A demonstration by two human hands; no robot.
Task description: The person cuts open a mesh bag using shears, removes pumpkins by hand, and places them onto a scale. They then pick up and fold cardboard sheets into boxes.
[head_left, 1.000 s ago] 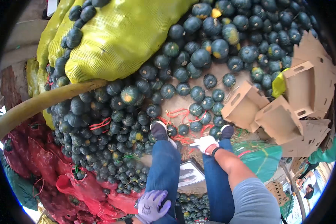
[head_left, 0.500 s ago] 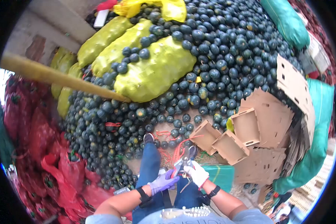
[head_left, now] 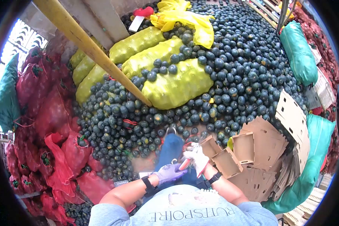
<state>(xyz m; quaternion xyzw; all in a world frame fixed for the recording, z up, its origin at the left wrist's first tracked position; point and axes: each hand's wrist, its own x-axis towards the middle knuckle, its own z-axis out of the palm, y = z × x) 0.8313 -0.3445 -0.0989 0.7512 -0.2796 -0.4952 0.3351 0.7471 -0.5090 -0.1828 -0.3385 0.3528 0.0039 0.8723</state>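
Note:
My left hand (head_left: 171, 173), in a purple glove, is closed with its fingertips at a red-handled tool (head_left: 184, 164) in front of my lap. From the other side my right hand (head_left: 196, 158), in a white glove with red trim, closes round the upper part of the same tool. Its metal end is mostly hidden by the white glove. A small curved pale piece (head_left: 174, 161) shows just above the purple fingers. Beneath the hands are my legs in blue jeans (head_left: 170, 148). Small cardboard trays (head_left: 227, 162) lie just right of my right hand.
Dark green squashes (head_left: 245, 71) heap across the floor ahead. Full yellow net sacks (head_left: 179, 84) lie among them, with a yellow pole (head_left: 98, 52) slanting over. Red net sacks (head_left: 51, 113) pile at left. Flattened cardboard (head_left: 265, 141) and a green sack (head_left: 316, 150) lie at right.
The view has shifted and my body leans further in. My hands stay together at the tool, whose metal part was plainer before. A red strand beside it no longer shows.

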